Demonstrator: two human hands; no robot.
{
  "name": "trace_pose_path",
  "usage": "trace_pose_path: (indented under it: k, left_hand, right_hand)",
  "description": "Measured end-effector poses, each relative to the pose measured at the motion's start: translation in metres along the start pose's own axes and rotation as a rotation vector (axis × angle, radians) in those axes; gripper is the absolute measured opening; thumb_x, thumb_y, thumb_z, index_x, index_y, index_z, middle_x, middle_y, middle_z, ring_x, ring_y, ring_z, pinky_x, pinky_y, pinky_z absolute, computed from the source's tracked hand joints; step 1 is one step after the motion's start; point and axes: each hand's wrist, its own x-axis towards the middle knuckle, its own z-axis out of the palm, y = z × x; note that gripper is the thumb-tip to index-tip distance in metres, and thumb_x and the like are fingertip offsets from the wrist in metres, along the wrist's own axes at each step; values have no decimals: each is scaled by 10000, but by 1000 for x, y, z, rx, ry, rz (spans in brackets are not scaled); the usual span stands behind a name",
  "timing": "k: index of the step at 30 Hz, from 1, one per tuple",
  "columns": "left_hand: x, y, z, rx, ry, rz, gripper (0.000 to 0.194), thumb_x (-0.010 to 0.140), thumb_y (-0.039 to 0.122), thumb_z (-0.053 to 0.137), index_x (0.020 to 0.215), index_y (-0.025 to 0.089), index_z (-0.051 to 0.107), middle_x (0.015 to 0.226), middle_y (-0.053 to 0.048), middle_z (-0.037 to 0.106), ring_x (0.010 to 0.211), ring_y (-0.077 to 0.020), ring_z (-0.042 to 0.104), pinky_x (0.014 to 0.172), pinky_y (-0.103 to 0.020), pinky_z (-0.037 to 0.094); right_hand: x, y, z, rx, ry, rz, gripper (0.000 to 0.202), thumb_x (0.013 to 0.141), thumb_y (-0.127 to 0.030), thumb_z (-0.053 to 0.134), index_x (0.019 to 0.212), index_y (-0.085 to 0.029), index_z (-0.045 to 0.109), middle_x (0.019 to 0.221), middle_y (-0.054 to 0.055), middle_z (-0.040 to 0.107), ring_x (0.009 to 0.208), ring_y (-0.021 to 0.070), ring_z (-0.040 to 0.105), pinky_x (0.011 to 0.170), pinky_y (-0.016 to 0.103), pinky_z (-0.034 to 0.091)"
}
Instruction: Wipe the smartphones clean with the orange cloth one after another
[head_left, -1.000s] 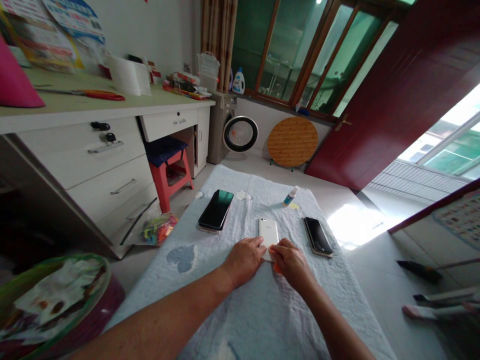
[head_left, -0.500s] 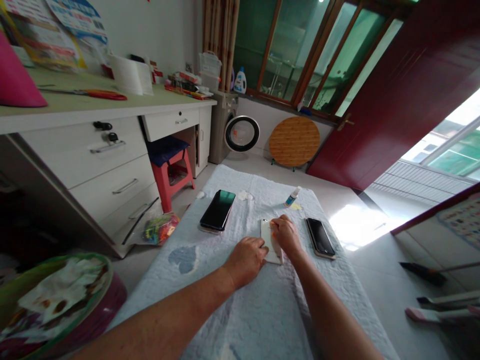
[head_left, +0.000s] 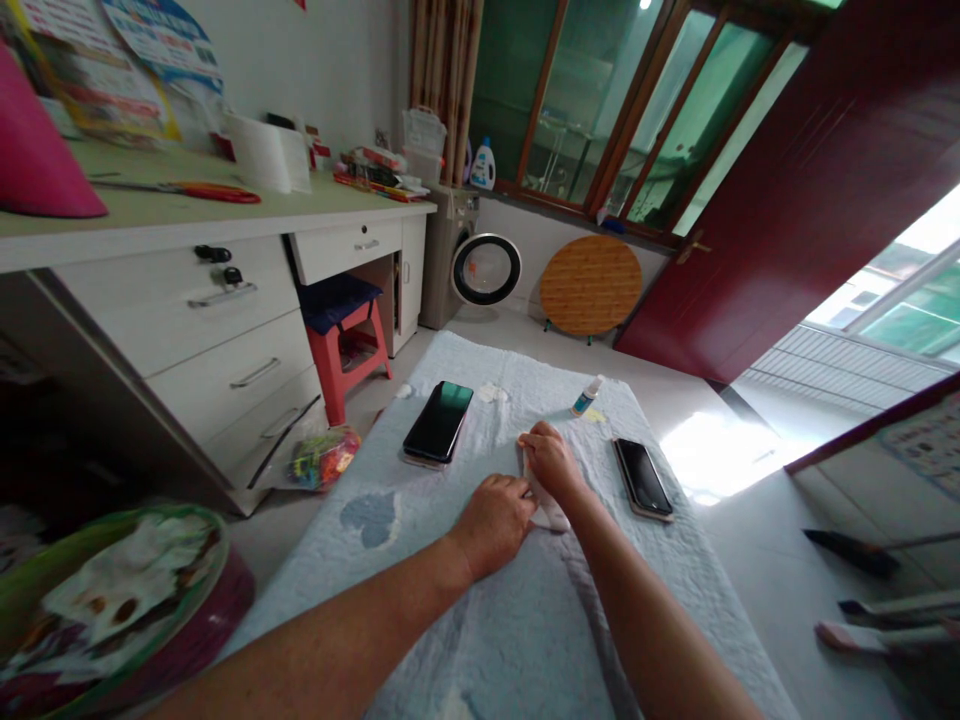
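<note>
A white phone (head_left: 555, 521) lies on the blue bed cover (head_left: 480, 640), mostly hidden by my hands. My left hand (head_left: 495, 520) is closed at its left edge and steadies it. Over its upper part, my right hand (head_left: 551, 460) has its fingers bunched on a pale cloth (head_left: 538, 490) with a bit of orange, pressed to the phone. Much of the cloth is covered by the fingers. To the left rests a black phone (head_left: 439, 420), screen up. Another dark-screened phone (head_left: 643, 478) lies to the right. Beyond my right hand stands a small spray bottle (head_left: 586, 397).
A white desk (head_left: 225, 320) with drawers runs along the left, a red stool (head_left: 349, 350) under it. At lower left is a bin (head_left: 225, 590) holding used tissues. A washing machine (head_left: 444, 260) has its door open. The red door (head_left: 712, 200) is at right.
My right hand has slid left and slightly up across the white phone with the cloth, covering its top end. My left hand stays at the phone's edge.
</note>
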Motion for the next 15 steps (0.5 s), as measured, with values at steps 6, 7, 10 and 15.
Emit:
trace_pose_path:
  k: [6,7,10,15]
  left_hand:
    - [0,3,-3,16,4,-1,172,889,281,550,993,183,646,981,-74,629,947,-238,568,871,-386,419]
    - [0,3,-3,14,3,2,174,890,281,548,997,183,645,984,-75,628,945,-234,568,873,-385,418]
    - [0,2,-2,12,4,9,172,889,277,549,996,181,643,976,-75,629,938,-231,567,871,-382,417]
    - [1,0,1,32,14,38,175,889,276,549,1001,178,642,985,-81,634,981,-237,563,934,-404,388]
  right_hand:
    - [-3,15,-8,7,-21,76,282,921,-209,447,901,-177,726,882,46,606,797,120,558,738,197,369]
    - [-4,18,-10,-9,-27,100,279,915,-205,450,895,-174,726,872,50,605,796,124,559,734,202,368]
    - [-3,25,-14,-70,-44,160,273,901,-188,450,878,-161,721,850,62,603,802,139,565,717,217,364]
    - [9,14,-18,-167,-135,174,284,898,-154,418,914,-162,701,923,88,629,807,150,584,680,237,361]
